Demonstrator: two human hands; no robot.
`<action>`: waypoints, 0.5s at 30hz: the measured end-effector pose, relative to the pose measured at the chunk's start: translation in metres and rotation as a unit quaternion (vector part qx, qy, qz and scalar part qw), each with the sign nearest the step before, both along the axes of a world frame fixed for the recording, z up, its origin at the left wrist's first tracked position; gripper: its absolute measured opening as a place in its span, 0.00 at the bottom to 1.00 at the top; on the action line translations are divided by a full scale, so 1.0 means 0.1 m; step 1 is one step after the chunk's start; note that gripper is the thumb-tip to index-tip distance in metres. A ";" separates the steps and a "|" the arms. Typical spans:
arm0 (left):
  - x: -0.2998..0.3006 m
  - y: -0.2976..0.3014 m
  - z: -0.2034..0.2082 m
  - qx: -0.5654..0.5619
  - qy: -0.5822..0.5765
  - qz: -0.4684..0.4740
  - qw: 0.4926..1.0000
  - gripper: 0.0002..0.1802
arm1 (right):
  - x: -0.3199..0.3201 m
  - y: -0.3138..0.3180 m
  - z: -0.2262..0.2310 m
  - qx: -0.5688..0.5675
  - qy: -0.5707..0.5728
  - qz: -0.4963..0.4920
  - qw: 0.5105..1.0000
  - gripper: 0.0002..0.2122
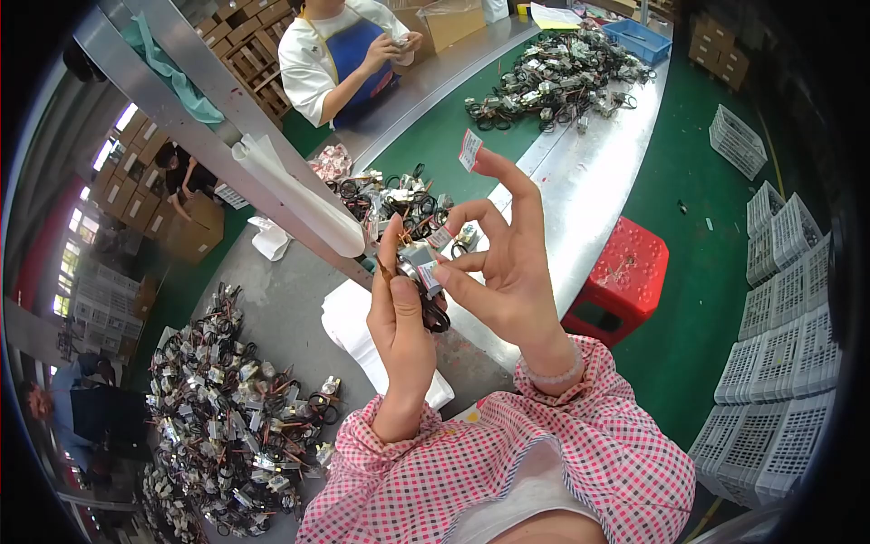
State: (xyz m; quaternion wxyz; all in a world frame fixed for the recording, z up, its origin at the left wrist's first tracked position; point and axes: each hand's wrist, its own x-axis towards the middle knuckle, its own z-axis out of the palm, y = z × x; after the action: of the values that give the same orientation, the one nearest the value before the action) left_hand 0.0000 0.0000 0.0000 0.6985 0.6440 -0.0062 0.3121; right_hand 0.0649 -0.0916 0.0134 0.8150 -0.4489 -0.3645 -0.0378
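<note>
1. The left hand (403, 331) is closed around a small part (410, 268) with a coiled black cable (439, 315), gripping it upright between thumb and fingers in front of the body.
2. The right hand (517, 281) meets the part from the right; its thumb and a finger pinch a small white label (430, 275) against, or just beside, it (which of the two, I cannot tell).
3. The other fingers of the right hand are spread and bent: a second label (439, 238) clings to one fingertip, and a third label (469, 150) to the raised finger farthest from the thumb.
4. Left of and below the left hand, white paper (349, 317) lies on the grey bench (272, 295).
5. Farther left of the hands, a large heap (236, 417) of similar parts and dark cables spreads over that bench.
6. Just beyond the left hand is a smaller heap (390, 195); well beyond the right hand sits another pile (562, 82), with a blue tray (639, 41) behind it.
7. To the right of the right hand stands a red stool (625, 272), and farther right are stacked grey crates (779, 363).
8. Across from the hands, a co-worker (335, 63) in a blue apron holds something (too small to make out).
</note>
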 end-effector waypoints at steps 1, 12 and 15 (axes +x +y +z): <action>0.00 0.01 0.00 0.001 -0.001 -0.003 1.000 0.26 | -0.01 0.01 0.00 -0.001 0.000 -0.004 1.000 0.38; 0.04 0.00 -0.04 0.067 -0.045 0.028 0.996 0.26 | -0.04 0.00 0.04 -0.039 -0.029 -0.053 0.997 0.38; 0.05 -0.01 -0.07 0.072 -0.050 0.052 0.995 0.26 | -0.06 0.02 0.01 -0.057 -0.070 -0.098 0.991 0.38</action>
State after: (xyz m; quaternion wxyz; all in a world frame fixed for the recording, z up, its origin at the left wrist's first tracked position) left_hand 0.0048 -0.0010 -0.0072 0.6322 0.6754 -0.0298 0.3785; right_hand 0.0589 -0.0901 0.0148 0.7527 -0.5248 -0.3764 -0.1281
